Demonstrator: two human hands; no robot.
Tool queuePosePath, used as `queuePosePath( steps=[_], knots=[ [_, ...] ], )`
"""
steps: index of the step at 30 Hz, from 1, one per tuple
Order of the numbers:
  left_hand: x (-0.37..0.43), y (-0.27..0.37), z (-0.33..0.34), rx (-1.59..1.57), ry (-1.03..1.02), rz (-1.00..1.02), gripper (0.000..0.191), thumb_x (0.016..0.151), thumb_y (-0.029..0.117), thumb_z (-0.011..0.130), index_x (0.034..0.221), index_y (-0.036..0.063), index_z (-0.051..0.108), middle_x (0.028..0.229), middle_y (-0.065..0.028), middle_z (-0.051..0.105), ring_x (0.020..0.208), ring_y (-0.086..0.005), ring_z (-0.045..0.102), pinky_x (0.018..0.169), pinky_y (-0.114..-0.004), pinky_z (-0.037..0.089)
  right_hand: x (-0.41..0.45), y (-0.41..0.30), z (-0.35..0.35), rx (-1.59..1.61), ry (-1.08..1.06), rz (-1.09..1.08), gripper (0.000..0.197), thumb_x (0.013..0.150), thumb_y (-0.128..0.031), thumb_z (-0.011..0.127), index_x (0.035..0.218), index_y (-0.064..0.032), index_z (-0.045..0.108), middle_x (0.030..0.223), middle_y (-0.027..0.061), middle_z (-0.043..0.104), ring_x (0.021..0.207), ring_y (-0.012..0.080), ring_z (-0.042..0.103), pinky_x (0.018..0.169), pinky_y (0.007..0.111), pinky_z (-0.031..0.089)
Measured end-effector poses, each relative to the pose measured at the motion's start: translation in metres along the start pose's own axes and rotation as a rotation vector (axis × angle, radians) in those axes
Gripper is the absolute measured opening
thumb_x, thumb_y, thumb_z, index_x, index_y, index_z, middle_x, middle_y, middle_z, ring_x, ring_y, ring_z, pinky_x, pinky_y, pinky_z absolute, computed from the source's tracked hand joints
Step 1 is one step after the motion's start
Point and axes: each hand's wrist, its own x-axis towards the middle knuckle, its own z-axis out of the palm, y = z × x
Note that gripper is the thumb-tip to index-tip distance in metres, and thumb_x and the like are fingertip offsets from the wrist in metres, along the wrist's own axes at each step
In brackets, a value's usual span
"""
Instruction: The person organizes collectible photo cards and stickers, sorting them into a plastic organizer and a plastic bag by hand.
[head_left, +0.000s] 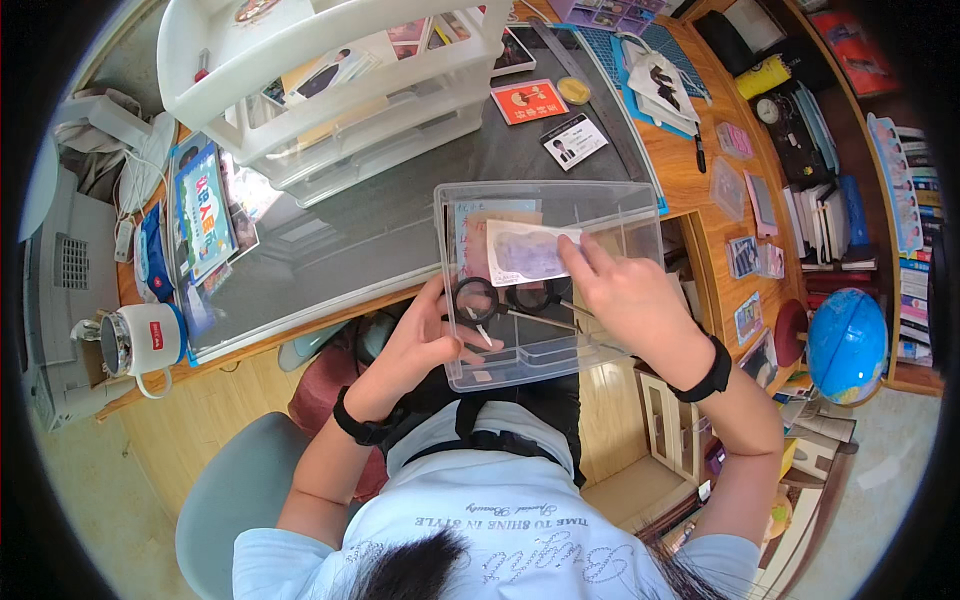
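Note:
A clear plastic drawer (547, 187) is tilted over the front edge of the desk. My left hand (420, 341) grips its left side, with fingers seen under or through the clear plastic. Between the thumb and fingers of my right hand (630, 292) is a pale card with a purple patch (525, 251), above the drawer's inside. Beneath that card lie a light blue sheet with handwriting (469, 217) and a pinkish paper. A round black-rimmed object (475, 298) and another like it lie in the drawer, beside thin rods.
A white plastic drawer unit (322, 112) stands on the dark desk mat. Beyond the drawer lie a red card (529, 101), an ID-style card (574, 142) and a long ruler (592, 97). A white mug (150, 341) stands at left, a blue globe (847, 345) at right.

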Motion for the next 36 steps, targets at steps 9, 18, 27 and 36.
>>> queuePosePath(
  steps=[9,18,27,36],
  knots=[
    [0.003,-0.002,0.008,0.038,-0.042,-0.018,0.089,0.069,0.029,0.066,0.138,0.0024,0.015,0.119,-0.0160,0.043,0.094,-0.0329,0.061,0.072,-0.033,0.053,0.004,-0.005,-0.009,0.541,-0.054,0.068,0.050,0.077,-0.013,0.062,0.121,0.0012,0.041,0.119,0.0223,0.048,0.083,0.0357,0.060,0.073,0.039,0.051],
    [0.004,-0.008,0.008,0.037,-0.004,0.069,0.103,0.068,0.043,0.073,0.137,-0.0032,0.013,0.125,-0.0201,0.042,0.093,-0.0364,0.061,0.069,-0.036,0.055,-0.020,0.001,-0.009,0.492,-0.300,0.300,0.021,0.069,-0.014,0.069,0.080,-0.0013,0.056,0.076,0.0161,0.059,0.074,0.0342,0.060,0.064,0.041,0.048],
    [0.001,-0.011,0.007,0.030,0.016,0.061,0.100,0.069,0.043,0.072,0.138,0.0005,0.015,0.124,-0.0189,0.043,0.093,-0.0352,0.062,0.068,-0.036,0.054,-0.017,0.007,0.002,0.738,-0.253,0.228,0.010,0.064,-0.001,0.059,0.073,-0.0006,0.055,0.068,0.0182,0.057,0.064,0.0371,0.056,0.056,0.040,0.045],
    [0.009,-0.008,0.020,0.019,0.030,0.051,0.073,0.068,0.003,0.053,0.133,-0.0002,0.020,0.117,-0.0167,0.049,0.093,-0.0284,0.062,0.069,-0.031,0.054,-0.002,-0.022,0.005,0.752,-0.266,0.101,0.013,0.070,-0.002,0.061,0.079,0.0030,0.053,0.075,0.0204,0.058,0.073,0.0379,0.058,0.063,0.042,0.047]
  ],
)
